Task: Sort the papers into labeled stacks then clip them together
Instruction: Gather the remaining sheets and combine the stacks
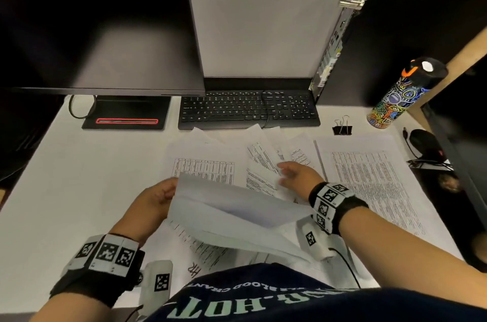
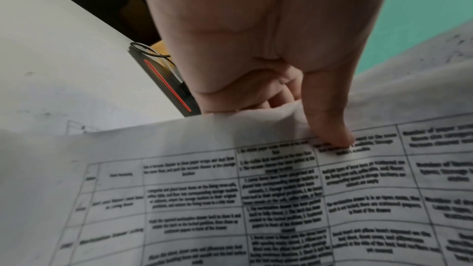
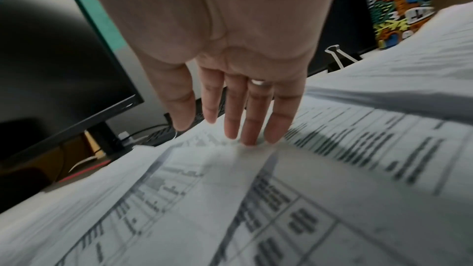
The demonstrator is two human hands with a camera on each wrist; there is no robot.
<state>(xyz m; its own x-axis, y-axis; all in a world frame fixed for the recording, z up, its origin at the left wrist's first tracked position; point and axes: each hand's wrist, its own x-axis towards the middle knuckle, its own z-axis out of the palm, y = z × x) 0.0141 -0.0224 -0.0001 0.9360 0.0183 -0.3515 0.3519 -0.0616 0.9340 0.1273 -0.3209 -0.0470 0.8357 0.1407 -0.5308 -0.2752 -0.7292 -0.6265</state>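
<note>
At a white desk [image 1: 66,176] by a grey partition [image 1: 253,32], we are pinching a lifted sheet [image 1: 232,205] in our left hand [image 1: 155,198], its long axis running left-right, mid-desk; our right hand [image 1: 297,174] is pressing flat-fingered on scattered papers [image 1: 263,161].

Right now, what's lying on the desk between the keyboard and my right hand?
In the head view, fanned loose printed sheets cover the stretch from the keyboard to the right hand, whose straight fingers rest on them.

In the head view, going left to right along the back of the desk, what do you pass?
monitor stand → keyboard → binder clip → patterned water bottle → black mouse
</note>
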